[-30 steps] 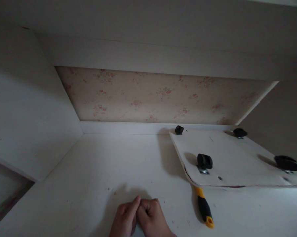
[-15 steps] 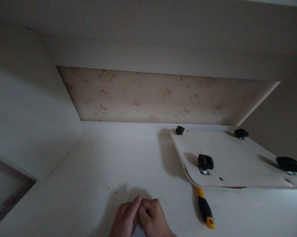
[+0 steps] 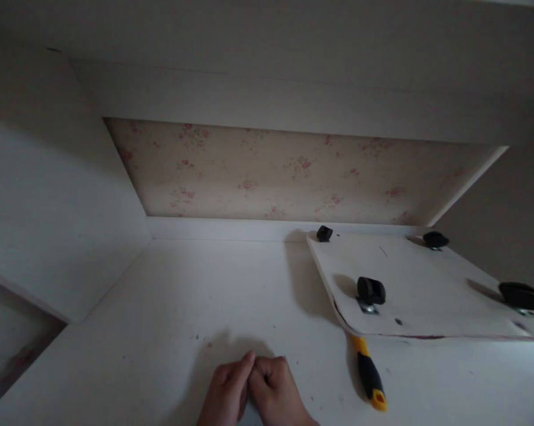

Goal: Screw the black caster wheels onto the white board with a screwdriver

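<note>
My left hand point(image 3: 226, 393) and my right hand point(image 3: 275, 393) rest together at the bottom middle of the head view, on a white desk top point(image 3: 182, 296). Both have their fingers curled and pressed against each other; whatever lies between them is hidden. To the right lies a tool with a yellow and black handle point(image 3: 369, 378), its front end under a white board point(image 3: 417, 290). That board lies tilted with several black caster wheels on it, one point(image 3: 370, 291) nearest to my hands.
A small black part point(image 3: 324, 234) sits by the board's far corner. Floral wallpaper point(image 3: 284, 171) covers the back of the alcove. White panels close the left side point(image 3: 49, 195), the right side and the top. The desk's left edge drops off at bottom left.
</note>
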Motion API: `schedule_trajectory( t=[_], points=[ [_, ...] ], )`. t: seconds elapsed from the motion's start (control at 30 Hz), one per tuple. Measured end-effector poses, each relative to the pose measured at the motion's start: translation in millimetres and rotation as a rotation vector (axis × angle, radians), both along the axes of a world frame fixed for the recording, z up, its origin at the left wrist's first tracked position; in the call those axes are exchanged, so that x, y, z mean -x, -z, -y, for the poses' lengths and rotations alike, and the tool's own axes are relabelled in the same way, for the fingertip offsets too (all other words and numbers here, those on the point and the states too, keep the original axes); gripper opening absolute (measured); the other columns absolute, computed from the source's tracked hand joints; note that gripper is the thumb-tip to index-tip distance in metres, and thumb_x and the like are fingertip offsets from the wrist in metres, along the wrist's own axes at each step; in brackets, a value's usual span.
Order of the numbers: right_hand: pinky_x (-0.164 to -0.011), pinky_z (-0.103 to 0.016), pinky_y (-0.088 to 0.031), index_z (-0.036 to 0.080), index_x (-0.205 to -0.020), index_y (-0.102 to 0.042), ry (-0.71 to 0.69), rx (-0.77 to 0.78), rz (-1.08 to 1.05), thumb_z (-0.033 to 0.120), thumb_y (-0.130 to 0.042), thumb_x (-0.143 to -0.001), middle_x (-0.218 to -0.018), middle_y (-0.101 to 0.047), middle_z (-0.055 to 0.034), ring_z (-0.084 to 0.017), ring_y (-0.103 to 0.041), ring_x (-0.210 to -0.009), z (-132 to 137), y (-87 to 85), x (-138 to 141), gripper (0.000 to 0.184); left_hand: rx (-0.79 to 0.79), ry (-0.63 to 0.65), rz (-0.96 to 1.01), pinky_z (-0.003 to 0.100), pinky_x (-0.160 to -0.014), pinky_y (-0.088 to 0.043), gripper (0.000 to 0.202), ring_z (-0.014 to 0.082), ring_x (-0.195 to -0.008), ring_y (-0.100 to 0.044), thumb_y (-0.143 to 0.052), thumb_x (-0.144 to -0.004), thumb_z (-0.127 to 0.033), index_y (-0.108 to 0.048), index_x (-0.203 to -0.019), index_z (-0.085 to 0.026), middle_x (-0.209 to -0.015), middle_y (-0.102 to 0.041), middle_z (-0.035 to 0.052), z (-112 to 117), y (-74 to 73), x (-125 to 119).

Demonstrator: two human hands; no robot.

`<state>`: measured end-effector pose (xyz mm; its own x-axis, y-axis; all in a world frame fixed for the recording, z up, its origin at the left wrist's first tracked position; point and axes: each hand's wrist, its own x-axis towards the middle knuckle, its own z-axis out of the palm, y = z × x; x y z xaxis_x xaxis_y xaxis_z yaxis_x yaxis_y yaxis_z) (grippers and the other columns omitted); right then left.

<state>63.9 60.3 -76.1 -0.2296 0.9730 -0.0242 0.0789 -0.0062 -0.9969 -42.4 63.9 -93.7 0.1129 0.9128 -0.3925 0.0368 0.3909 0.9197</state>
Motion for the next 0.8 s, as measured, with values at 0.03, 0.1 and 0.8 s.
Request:
schedule_trajectory(
  t=[0.03, 0.1, 0.8],
  points=[
    [-0.048, -0.019, -0.042, 0.019, -0.043, -0.055, -0.004, 0.005, -0.008, 0.023, -0.042, -0.079, -0.046, -0.06, -0.001, -0.011, -0.056, -0.043, 0.1, -0.7, 0.0, 0.039, 0.0, -0.004, -0.001, 0.027, -0.043, -0.017, 0.067, 0.0077, -0.038, -0.021, -0.051, -0.061, -0.084, -0.026, -0.04, -0.025, -0.036, -0.021, -0.0077, 0.0, 0.5, -0.1],
    [-0.048, -0.019, -0.043, 0.019, -0.042, -0.055, -0.007, 0.012, -0.017, 0.022, -0.042, -0.079, -0.046, -0.06, -0.001, -0.011, -0.056, -0.043, 0.3, -2.6, 0.0, 0.04, -0.004, -0.003, -0.002, 0.027, -0.044, -0.017, 0.067, 0.0077, -0.038, -0.021, -0.05, -0.062, -0.083, -0.026, -0.041, -0.025, -0.037, -0.021, -0.0076, 0.5, 0.1, -0.3],
    [-0.045, -0.018, -0.04, 0.019, -0.046, -0.052, 0.04, 0.005, 0.023, 0.022, -0.043, -0.078, -0.044, -0.056, 0.0013, -0.009, -0.051, -0.041, 1.2, 0.9, -0.1, 0.034, 0.009, -0.006, -0.025, 0.028, -0.044, -0.017, 0.068, 0.0081, -0.038, -0.022, -0.05, -0.057, -0.087, -0.027, -0.039, -0.025, -0.036, -0.022, -0.0068, 0.7, -6.0, -0.5]
  ],
)
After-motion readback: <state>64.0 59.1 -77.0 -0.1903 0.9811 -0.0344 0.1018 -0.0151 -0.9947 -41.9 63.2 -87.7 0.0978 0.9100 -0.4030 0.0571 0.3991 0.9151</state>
